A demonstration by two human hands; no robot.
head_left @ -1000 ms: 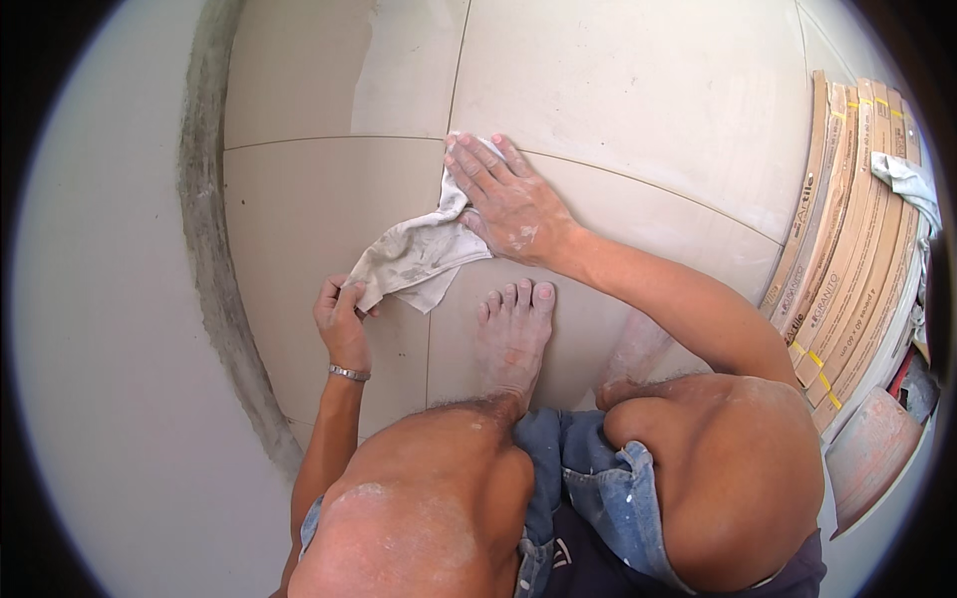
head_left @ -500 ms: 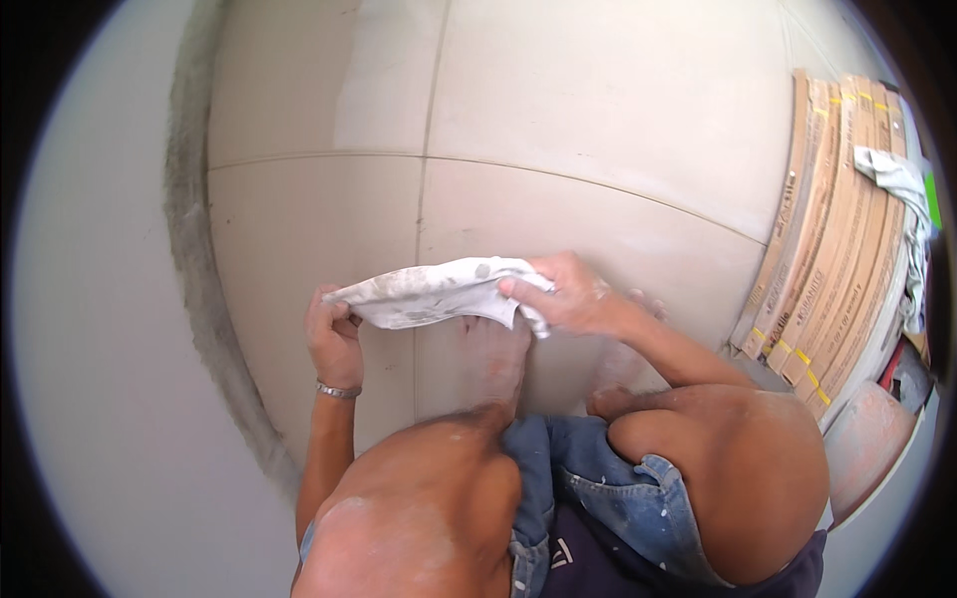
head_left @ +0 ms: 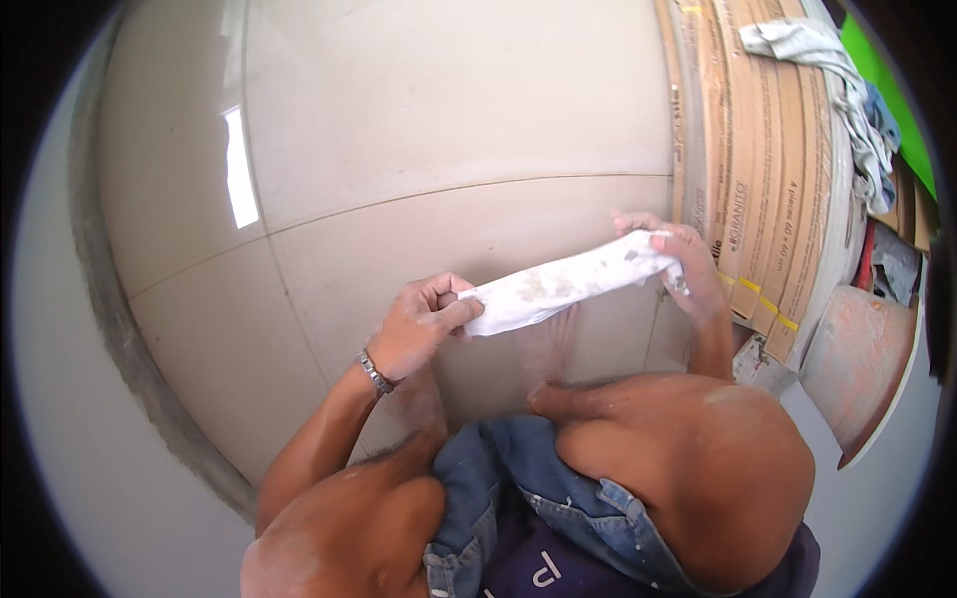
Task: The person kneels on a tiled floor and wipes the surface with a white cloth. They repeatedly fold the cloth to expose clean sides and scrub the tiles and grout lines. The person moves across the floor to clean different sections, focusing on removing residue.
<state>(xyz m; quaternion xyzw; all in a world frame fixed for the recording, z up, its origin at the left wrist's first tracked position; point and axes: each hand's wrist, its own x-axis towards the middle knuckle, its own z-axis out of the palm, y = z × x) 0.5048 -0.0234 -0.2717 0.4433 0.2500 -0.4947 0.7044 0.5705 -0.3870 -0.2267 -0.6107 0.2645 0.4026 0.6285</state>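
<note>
A white cloth [head_left: 568, 287] with grey and brown stains is stretched out in a long folded strip between my hands, above the floor and my feet. My left hand [head_left: 424, 317], with a metal-band watch on its wrist, pinches the cloth's left end between thumb and fingers. At the other end, slightly higher in the picture, my right hand [head_left: 690, 264] grips the cloth with its thumb on top. Part of my right fingers is hidden behind the fabric.
Large pale floor tiles [head_left: 439, 100] with thin joints spread ahead. Stacked flat cardboard boxes [head_left: 763, 169] stand at the right, with a grey rag [head_left: 807, 45] draped over them. Nearer is a dusty reddish bucket [head_left: 857, 344]. A grey strip [head_left: 140, 329] borders the left wall.
My view has turned to the right. The cloth is now folded into a narrower, straighter band, with its right end raised. Both hands still hold its ends.
</note>
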